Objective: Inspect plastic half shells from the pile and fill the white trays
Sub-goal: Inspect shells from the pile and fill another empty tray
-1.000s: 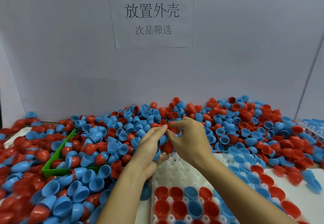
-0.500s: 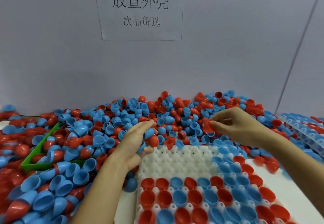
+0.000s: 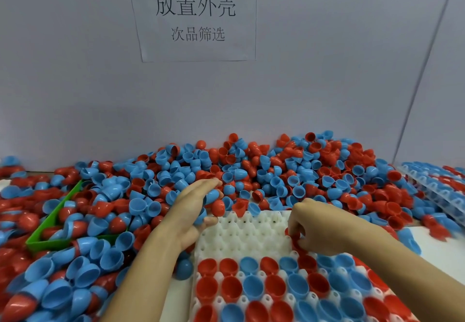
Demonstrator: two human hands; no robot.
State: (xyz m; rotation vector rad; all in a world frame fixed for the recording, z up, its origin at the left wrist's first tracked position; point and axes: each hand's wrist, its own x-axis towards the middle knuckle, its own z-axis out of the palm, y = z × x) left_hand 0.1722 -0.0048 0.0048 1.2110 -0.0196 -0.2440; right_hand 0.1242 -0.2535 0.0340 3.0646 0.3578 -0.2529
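A big pile of red and blue plastic half shells point(image 3: 251, 170) lies along the wall. In front of it a white tray point(image 3: 241, 236) has its near rows filled with red and blue shells and its far rows bare. My right hand point(image 3: 319, 226) pinches a red half shell point(image 3: 293, 235) low over the tray, at the right end of the bare rows. My left hand point(image 3: 193, 208) lies at the pile's edge by the tray's far left corner, its fingers curved round a few blue and red shells point(image 3: 214, 201).
A green bin point(image 3: 52, 221) sits half buried in shells at the left. A second filled white tray point(image 3: 437, 185) stands at the far right. A paper sign point(image 3: 193, 17) hangs on the grey wall. Loose shells cover the table to the left of the tray.
My right hand has come down from the pile to the tray with the red shell. My left hand has stayed at the pile's edge. The camera has tilted lower.
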